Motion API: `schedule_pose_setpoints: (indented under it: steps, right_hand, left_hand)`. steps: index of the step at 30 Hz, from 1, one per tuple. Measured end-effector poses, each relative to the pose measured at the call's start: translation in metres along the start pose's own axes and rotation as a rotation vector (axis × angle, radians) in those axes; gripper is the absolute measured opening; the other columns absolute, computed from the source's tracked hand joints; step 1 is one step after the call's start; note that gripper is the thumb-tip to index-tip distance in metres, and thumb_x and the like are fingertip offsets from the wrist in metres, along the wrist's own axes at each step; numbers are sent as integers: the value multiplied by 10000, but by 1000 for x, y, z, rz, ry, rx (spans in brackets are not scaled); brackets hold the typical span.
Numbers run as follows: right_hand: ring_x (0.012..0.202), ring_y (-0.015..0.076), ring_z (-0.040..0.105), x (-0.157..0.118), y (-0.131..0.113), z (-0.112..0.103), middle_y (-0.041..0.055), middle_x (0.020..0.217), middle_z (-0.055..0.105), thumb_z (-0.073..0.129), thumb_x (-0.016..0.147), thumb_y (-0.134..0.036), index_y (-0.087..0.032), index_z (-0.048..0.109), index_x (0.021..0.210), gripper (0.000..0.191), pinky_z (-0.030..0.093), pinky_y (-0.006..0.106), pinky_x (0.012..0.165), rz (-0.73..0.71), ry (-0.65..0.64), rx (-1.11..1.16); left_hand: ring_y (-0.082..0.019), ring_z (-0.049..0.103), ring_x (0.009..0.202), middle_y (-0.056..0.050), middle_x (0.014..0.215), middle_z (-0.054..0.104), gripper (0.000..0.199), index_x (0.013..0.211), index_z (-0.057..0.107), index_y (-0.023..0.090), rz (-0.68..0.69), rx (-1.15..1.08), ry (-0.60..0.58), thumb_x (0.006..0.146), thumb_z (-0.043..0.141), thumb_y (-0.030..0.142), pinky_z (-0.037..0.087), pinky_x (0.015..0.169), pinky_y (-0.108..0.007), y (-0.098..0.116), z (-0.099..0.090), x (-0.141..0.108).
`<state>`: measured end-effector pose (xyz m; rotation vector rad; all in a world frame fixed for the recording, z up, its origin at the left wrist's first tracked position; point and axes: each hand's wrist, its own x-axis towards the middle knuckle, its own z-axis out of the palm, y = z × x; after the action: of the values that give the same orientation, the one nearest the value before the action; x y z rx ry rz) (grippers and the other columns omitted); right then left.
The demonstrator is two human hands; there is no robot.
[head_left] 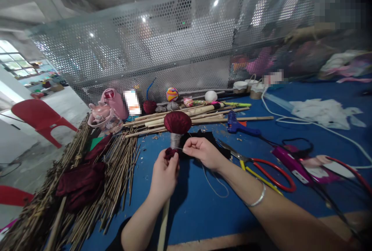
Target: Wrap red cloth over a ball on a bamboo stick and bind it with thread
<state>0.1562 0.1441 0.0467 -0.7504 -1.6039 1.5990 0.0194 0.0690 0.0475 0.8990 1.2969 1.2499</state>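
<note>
Near the middle of the table stands a round dark red cloth head (pixel 177 122), its neck wrapped in grey thread (pixel 175 141). My left hand (pixel 165 171) is closed around the gathered dark red cloth below the wrapping. A pale wooden stick (pixel 164 224) runs down from beneath that hand. Just right of the neck, my right hand (pixel 203 152) pinches the thin thread, which stretches from the wrapping to its fingertips. A loose length of thread (pixel 216 193) loops over the table below my right wrist.
Bundled twigs (pixel 116 181) and dark red cloth (pixel 84 183) lie left. Behind are wooden sticks (pixel 157 121) and a pink pot (pixel 106 115). On the right are red-handled scissors (pixel 274 173), a blue glue gun (pixel 234 123), a purple device (pixel 293 165), a white cable and white cloth (pixel 322 111).
</note>
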Motion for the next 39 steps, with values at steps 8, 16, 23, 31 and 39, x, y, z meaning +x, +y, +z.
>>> schedule_pose_setpoints:
  steps: [8, 16, 23, 31, 39]
  right_hand:
    - [405, 37, 244, -5, -6, 5, -94, 444, 355, 667, 688, -401, -146, 523, 652, 294, 154, 213, 421, 27, -33, 70]
    - [397, 31, 228, -4, -5, 7, -100, 438, 346, 682, 668, -412, -143, 520, 640, 316, 145, 210, 411, 63, -39, 85]
    - [369, 26, 228, -3, -2, 8, -101, 418, 349, 688, 664, -408, -146, 529, 648, 307, 129, 204, 382, 74, -44, 89]
    - [331, 14, 208, 1, 3, 2, -96, 448, 389, 726, 627, -381, -147, 534, 712, 314, 103, 194, 327, 80, -64, 274]
    - [337, 7, 182, 0, 12, -2, -54, 530, 491, 704, 651, -400, -126, 554, 839, 364, 56, 202, 333, 193, -177, 351]
  left_hand:
    - [-13, 260, 300, 110, 516, 397, 308, 843, 394, 224, -3, -59, -8, 749, 582, 448, 187, 272, -117, 7, 5, -2]
    - [-14, 263, 300, 105, 527, 419, 316, 861, 408, 225, -9, -63, -10, 746, 585, 459, 188, 270, -120, 6, 0, -1]
    - [-15, 287, 300, 104, 522, 418, 336, 851, 409, 223, -8, -97, -24, 729, 609, 463, 193, 269, -113, 8, 0, -2]
    - [7, 221, 299, 82, 552, 490, 296, 819, 438, 206, -116, -320, -278, 736, 626, 419, 163, 267, -92, 13, -2, -7]
    - [-59, 446, 314, -33, 482, 557, 483, 756, 590, 84, -359, -201, -398, 786, 477, 553, 300, 297, -146, 2, -10, 7]
